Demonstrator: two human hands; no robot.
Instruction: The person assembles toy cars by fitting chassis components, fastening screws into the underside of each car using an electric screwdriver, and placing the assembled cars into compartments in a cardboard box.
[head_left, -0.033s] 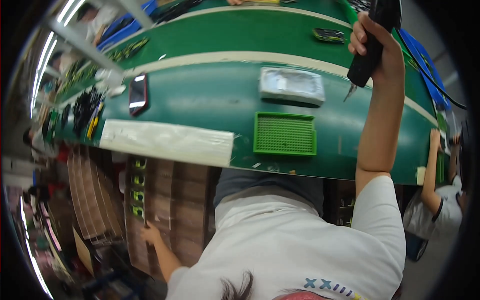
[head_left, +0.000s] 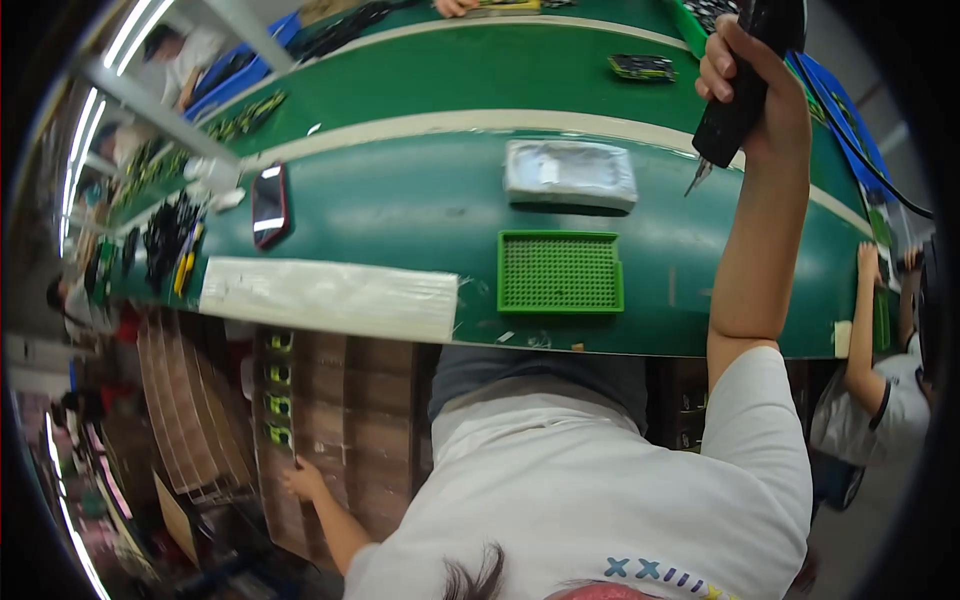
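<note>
My right hand point(head_left: 765, 100) is raised over the right side of the bench, wrapped round a black electric screwdriver point(head_left: 732, 118). Its thin metal bit points down and to the left, touching nothing. Low on the left, below the bench edge, my left hand point(head_left: 302, 480) reaches over a brown compartment tray point(head_left: 372, 430). Its fingers look spread at a divider, and nothing shows in them, though they are small and slightly blurred. Several yellow-green and black parts point(head_left: 280, 405) sit in a column of that tray, just beyond my left hand.
The green bench point(head_left: 400, 215) holds a green perforated tray point(head_left: 560, 272), a foil-wrapped block point(head_left: 570, 175), a white padded strip point(head_left: 330, 298) and a phone point(head_left: 269, 205). A dark part point(head_left: 643, 68) lies on the far belt. A cable hangs at right. Other people work around.
The whole view has shifted slightly, so the bench things sit a little farther left. Both hands keep about the same place, the right one still gripping the screwdriver.
</note>
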